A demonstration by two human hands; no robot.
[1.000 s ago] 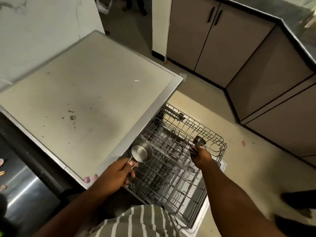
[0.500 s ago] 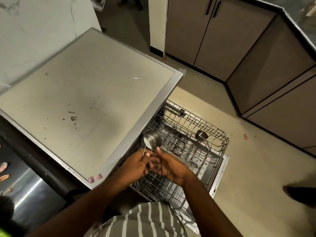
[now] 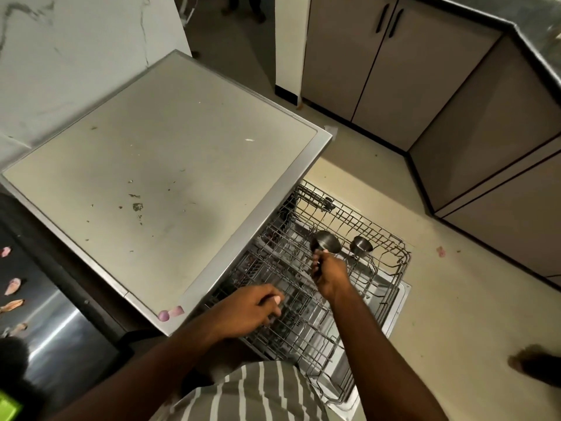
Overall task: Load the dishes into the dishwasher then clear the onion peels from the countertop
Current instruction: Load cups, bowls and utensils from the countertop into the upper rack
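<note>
I am looking down at a beige floor (image 3: pixel 455 314) running under grey cabinet doors (image 3: pixel 364 65) with black handles (image 3: pixel 383 18). A dark stone worktop edge (image 3: pixel 534 34) is capping the cabinets at the top right. A white marbled wall (image 3: pixel 76 56) is standing at the left, and a dark shoe (image 3: pixel 537 364) is showing at the right edge.

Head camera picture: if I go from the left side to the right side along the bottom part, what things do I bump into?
Onion peels → pink peel on the dishwasher's corner → left hand → right hand holding a steel measuring cup → second steel cup → rack's right rim → pink scrap on the floor.
</note>
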